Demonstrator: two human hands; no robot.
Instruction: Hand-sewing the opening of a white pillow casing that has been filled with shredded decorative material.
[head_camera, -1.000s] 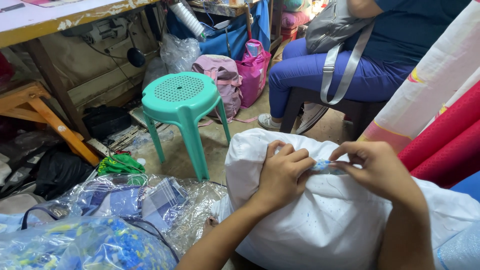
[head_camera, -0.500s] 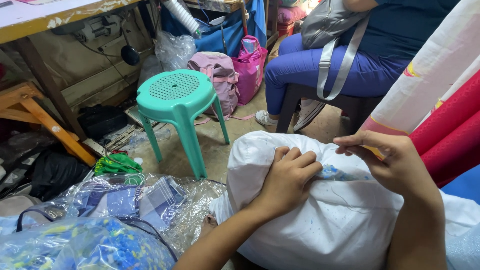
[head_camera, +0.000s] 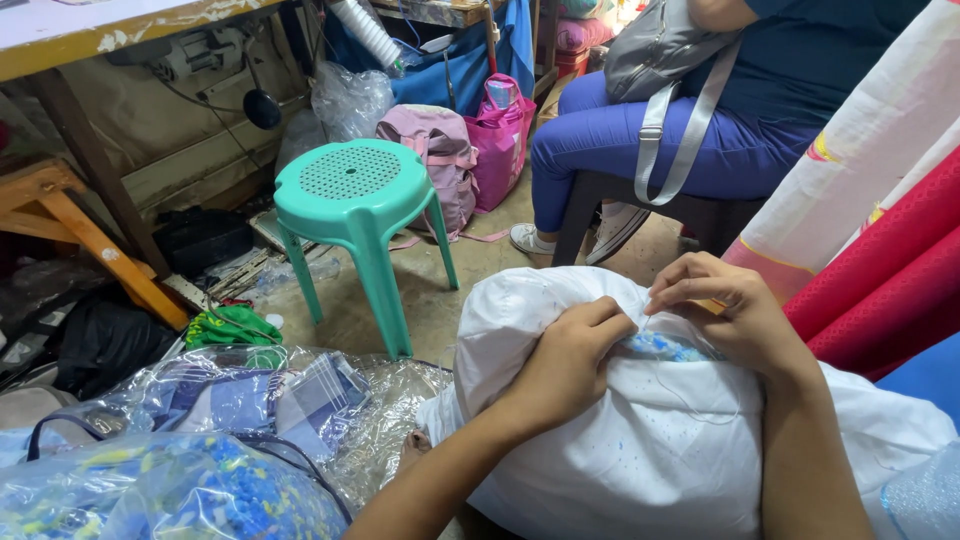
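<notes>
left grip: left hand (head_camera: 565, 360) clamps the white stuffed cover (head_camera: 600, 440) (keep it taut)
right grip: right hand (head_camera: 735, 310) pinches thin thread (head_camera: 665, 375); pull evenly

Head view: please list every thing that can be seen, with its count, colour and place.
pillow: 1, white, bottom centre, under both hands
stuffing: 1 patch, blue, at the pillow's open seam
stool: 1, green, on the floor at centre left
backpack: 1, pink, behind the stool
bag: 1, magenta, beside the backpack
plastic bags: several, clear, with blue cloth inside, bottom left
seated person: 1, blue clothes, grey shoulder bag, top right
fabric rolls: several, red and white, right edge
table: 1, wooden, top left
left hand: grips the pillow at the seam
right hand: fingers pinched at the seam
</notes>
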